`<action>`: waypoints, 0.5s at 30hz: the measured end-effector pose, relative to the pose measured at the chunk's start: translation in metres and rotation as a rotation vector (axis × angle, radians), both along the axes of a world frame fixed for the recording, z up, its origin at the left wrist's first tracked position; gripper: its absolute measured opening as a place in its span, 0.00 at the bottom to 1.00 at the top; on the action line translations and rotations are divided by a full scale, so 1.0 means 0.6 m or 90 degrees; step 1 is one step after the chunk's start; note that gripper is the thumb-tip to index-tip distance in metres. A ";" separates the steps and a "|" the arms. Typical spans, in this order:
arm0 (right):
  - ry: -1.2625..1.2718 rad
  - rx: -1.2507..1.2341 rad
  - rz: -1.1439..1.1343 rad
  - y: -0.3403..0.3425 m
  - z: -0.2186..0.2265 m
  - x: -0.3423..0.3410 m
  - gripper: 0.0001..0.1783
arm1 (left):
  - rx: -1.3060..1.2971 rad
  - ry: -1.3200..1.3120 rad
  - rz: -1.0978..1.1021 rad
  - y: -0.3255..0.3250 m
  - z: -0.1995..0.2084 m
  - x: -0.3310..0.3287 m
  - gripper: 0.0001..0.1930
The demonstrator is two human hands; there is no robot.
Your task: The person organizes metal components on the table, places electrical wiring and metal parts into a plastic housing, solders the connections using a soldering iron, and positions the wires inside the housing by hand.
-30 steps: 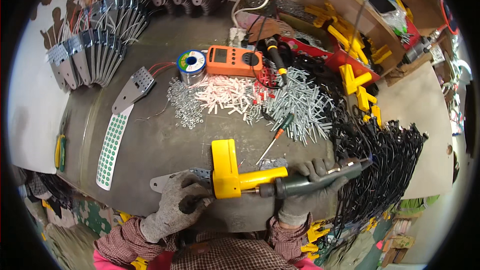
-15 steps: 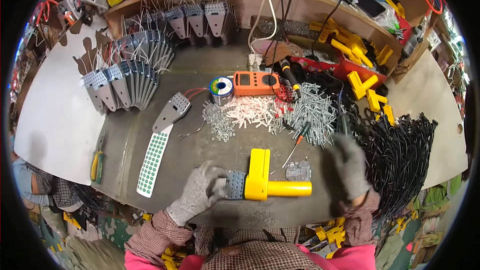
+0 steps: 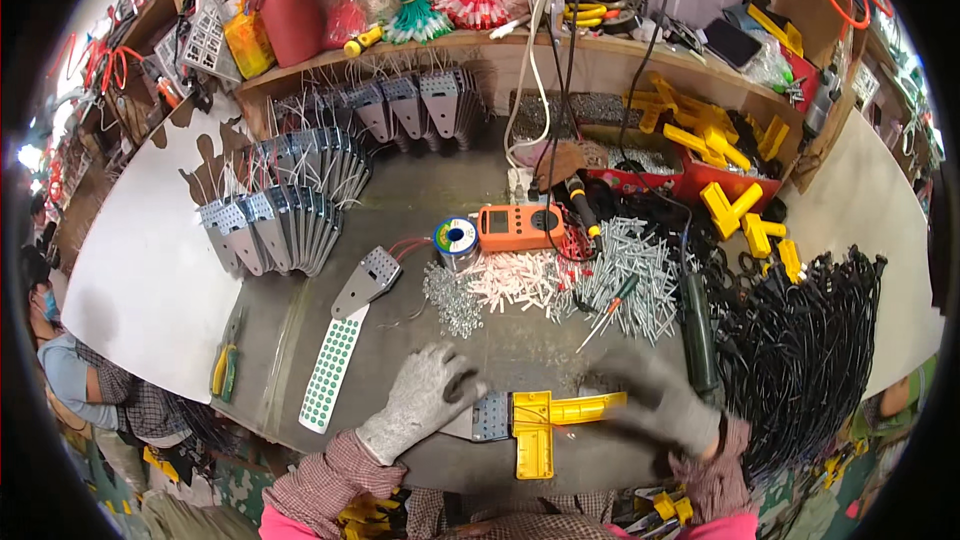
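Found the yellow casing on the counter, between the left hand and the right hand, with hollow side up and handle part pointing to the right. Saw the perforated metal plate against the left side of the casing, just beside the bent fingers of the left hand. Could not tell from this view whether clamped on the plate or only near it. Saw the right fingers blurred, close to the far end of the handle part; could not tell whether apart or together, nor whether touching. Noted the dark powered driver upright behind the right hand, and, farther back, the pile of screws beside the pale small tubes.
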State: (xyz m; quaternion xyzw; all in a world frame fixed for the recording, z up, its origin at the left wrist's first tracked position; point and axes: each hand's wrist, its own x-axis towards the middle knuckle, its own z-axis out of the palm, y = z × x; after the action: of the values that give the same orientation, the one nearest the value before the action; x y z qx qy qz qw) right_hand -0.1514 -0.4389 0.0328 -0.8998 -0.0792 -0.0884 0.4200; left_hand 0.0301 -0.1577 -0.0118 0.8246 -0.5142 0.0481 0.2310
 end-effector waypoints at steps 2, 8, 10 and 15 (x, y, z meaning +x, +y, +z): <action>0.096 -0.073 0.059 0.043 -0.009 0.007 0.24 | -0.059 0.038 0.098 -0.054 0.012 0.018 0.19; -0.010 -0.254 0.086 0.039 -0.071 0.023 0.21 | 0.101 -0.086 0.120 -0.238 0.003 0.100 0.30; -0.027 -0.252 0.068 0.025 -0.076 0.014 0.20 | 0.119 -0.116 0.129 -0.244 -0.023 0.120 0.25; -0.006 -0.219 0.006 -0.004 -0.074 -0.003 0.19 | 0.094 -0.127 0.161 -0.227 -0.078 0.145 0.17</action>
State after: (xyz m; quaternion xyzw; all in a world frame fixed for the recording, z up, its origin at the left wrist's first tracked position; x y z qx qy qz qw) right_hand -0.1531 -0.4412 -0.0116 -0.9575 -0.0995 -0.0760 0.2599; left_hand 0.1172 -0.2942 -0.0587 0.8884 -0.4292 0.1208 0.1097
